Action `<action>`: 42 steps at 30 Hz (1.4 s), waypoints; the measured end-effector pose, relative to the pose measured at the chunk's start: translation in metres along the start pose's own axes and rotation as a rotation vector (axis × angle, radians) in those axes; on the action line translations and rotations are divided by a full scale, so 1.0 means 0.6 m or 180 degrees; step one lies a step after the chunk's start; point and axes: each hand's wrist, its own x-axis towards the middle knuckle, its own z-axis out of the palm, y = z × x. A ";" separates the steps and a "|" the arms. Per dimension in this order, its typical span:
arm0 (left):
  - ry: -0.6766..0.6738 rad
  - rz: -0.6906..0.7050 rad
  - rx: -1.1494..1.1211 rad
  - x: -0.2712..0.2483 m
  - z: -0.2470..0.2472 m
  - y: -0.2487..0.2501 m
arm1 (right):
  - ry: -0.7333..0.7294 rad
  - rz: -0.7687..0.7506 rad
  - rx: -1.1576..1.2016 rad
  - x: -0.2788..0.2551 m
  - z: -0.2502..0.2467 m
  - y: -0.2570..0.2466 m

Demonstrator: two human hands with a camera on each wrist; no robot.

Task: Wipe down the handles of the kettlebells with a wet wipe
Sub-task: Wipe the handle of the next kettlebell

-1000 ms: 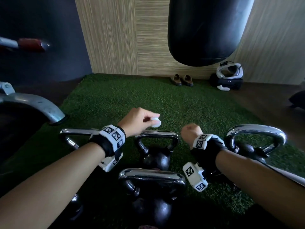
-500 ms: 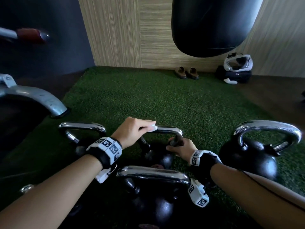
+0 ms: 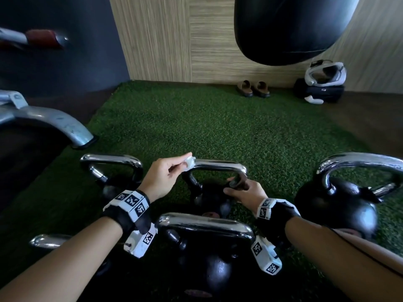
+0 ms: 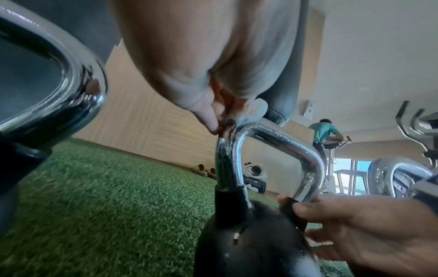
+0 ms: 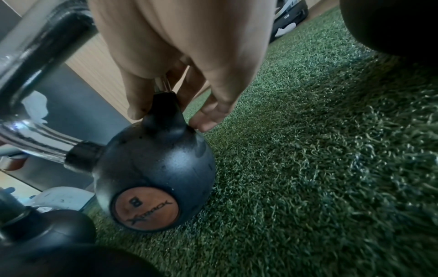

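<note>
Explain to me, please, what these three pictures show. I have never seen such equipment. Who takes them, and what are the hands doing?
A person wears three cameras: one on the head, one on each wrist. The head view looks down at both hands; each wrist view looks along its own hand. Several black kettlebells stand on green turf. The left hand pinches a white wet wipe against the chrome handle of the middle kettlebell. The right hand has its grip on the foot of that same handle, apparently steadying it.

- Kettlebell handle (image 3: 218, 165): polished chrome metal, mirror-glossy, smooth.
- Kettlebell body (image 5: 154, 159): black coating, matt, faintly pitted.
- Turf floor (image 3: 196, 123): green synthetic grass, rough pile.
- Wall panel (image 3: 170, 40): light wood grain, matt.
- Punching bag (image 3: 290, 27): black, smooth, dull sheen.
</note>
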 end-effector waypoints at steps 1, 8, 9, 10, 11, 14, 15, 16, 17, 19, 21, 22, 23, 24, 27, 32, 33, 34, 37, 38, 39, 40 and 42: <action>0.0014 -0.0071 -0.0097 -0.001 0.001 -0.006 | -0.0005 0.0022 0.0022 0.002 0.000 0.003; -0.0038 -0.0733 -0.1064 -0.019 0.014 -0.030 | 0.0037 -0.0031 0.0108 -0.001 0.001 0.006; -0.0006 -0.0668 -0.1043 -0.020 0.016 -0.033 | 0.0046 -0.0022 0.0112 -0.002 0.000 0.006; 0.0029 -0.0660 -0.1076 -0.022 0.020 -0.035 | 0.0059 -0.0018 0.0107 -0.003 -0.001 0.004; 0.0069 -0.0726 -0.1201 -0.025 0.025 -0.039 | 0.0066 -0.0030 0.0098 -0.003 -0.002 0.004; -0.0047 -0.1064 -0.1207 -0.036 0.049 -0.060 | 0.0118 -0.0033 0.0142 -0.001 -0.003 0.007; -0.0130 -0.1133 -0.1108 -0.039 0.056 -0.069 | 0.0121 -0.0032 0.0184 0.000 -0.003 0.007; -0.0182 -0.1155 -0.1042 -0.041 0.061 -0.075 | 0.0111 -0.0033 0.0221 0.001 -0.003 0.009; -0.0221 -0.1115 -0.0948 -0.040 0.064 -0.078 | 0.0109 -0.0029 0.0252 0.001 -0.004 0.010; -0.0472 -0.0937 -0.0636 -0.039 0.058 -0.076 | 0.0098 -0.0011 0.0354 -0.003 -0.005 0.009; -0.0705 -0.0804 -0.0380 -0.038 0.050 -0.059 | 0.0025 0.0026 0.0359 -0.006 -0.011 0.008; -0.0691 -0.0770 -0.0235 -0.038 0.050 -0.055 | -0.0062 0.0038 0.0273 -0.006 -0.016 0.009; -0.0584 -0.0792 -0.0045 -0.038 0.050 -0.051 | -0.0176 0.0013 0.0121 -0.006 -0.022 0.008; -0.0448 -0.0839 0.0101 -0.036 0.052 -0.050 | -0.0297 -0.0036 -0.0075 -0.005 -0.029 0.011; -0.0189 -0.0898 0.0259 -0.018 0.060 -0.055 | -0.0438 -0.0108 -0.0663 0.000 -0.048 0.015; -0.0318 -0.1048 0.0507 0.054 0.069 -0.049 | -0.0662 -0.0255 -0.1255 -0.001 -0.057 -0.004; -0.0403 -0.1067 0.0548 0.071 0.072 -0.048 | -0.0751 -0.0286 -0.1275 -0.003 -0.051 -0.010; -0.0470 -0.1084 0.0534 0.086 0.076 -0.045 | -0.0795 -0.0319 -0.1334 -0.005 -0.045 -0.012; -0.0602 -0.1301 0.0169 0.120 0.090 -0.033 | -0.0935 -0.0274 -0.1306 -0.007 -0.030 -0.013; -0.0667 -0.1399 0.0023 0.128 0.095 -0.030 | -0.1035 -0.0244 -0.1309 -0.008 -0.030 -0.020; -0.0726 -0.1510 -0.0191 0.130 0.098 -0.025 | -0.1113 -0.0191 -0.1267 -0.007 -0.030 -0.024; -0.0735 -0.1665 -0.0489 0.131 0.098 -0.020 | -0.1127 -0.0133 -0.1239 -0.003 -0.031 -0.024; -0.0752 -0.1915 -0.0975 0.121 0.096 -0.016 | -0.0862 -0.0125 -0.1115 0.007 -0.026 -0.029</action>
